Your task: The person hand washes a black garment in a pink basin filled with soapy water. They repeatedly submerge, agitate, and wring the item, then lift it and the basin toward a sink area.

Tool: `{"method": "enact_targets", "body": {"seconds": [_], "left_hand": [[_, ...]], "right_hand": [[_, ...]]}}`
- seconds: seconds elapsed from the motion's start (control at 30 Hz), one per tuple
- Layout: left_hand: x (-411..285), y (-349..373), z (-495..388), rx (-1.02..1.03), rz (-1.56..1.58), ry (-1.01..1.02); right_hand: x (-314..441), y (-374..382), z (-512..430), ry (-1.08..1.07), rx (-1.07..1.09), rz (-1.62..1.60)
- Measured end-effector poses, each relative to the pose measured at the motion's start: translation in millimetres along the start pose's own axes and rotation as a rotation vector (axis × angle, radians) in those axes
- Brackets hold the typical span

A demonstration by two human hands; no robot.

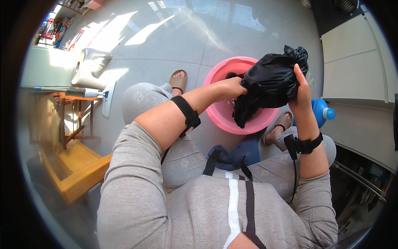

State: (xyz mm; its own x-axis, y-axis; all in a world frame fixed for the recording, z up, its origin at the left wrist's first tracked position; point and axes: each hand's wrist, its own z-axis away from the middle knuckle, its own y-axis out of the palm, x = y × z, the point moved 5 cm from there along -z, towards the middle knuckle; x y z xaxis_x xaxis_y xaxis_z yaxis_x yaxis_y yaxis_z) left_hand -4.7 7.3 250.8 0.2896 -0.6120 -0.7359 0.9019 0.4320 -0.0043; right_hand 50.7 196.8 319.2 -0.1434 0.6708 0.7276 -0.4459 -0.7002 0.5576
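Note:
A glossy black plastic bag [272,77], bulging and gathered at its far end, hangs over the right part of a pink plastic basin [214,115]. My left hand [231,88] grips the bag's near left edge, its fingers curled in the black film. On the other side my right hand [301,88] clasps the bag, thumb up and the other fingers hidden behind it. A loose flap of the bag droops into the basin. Behind my left hand, a dark wet item [234,75] shows in the basin, with water drops near it. The bag's contents are hidden.
A blue bottle with a light cap [320,113] lies right of the basin. White cabinets [351,62] line the right side. At left are a wooden stool [77,96], a flat mop [108,96], a grey plastic container [90,68] and a yellow wooden frame [84,174].

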Motion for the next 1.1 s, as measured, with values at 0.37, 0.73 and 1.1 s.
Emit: {"method": "enact_targets", "body": {"seconds": [0.37, 0.73, 1.1], "left_hand": [[-11.4, -5.8, 8.1, -0.134, -0.065, 0.138], [-3.1, -5.7, -2.0, -0.290, -0.349, 0.245], [-2.3, -15.0, -8.6, -0.364, -0.223, 0.296]], "right_hand": [[-42.8, -8.3, 3.1, 0.054, 0.026, 0.616], [-35.6, 15.1, 6.6, 0.020, 0.150, 0.683], [20.1, -0.3, 4.0, -0.314, -0.061, 0.646]]}}
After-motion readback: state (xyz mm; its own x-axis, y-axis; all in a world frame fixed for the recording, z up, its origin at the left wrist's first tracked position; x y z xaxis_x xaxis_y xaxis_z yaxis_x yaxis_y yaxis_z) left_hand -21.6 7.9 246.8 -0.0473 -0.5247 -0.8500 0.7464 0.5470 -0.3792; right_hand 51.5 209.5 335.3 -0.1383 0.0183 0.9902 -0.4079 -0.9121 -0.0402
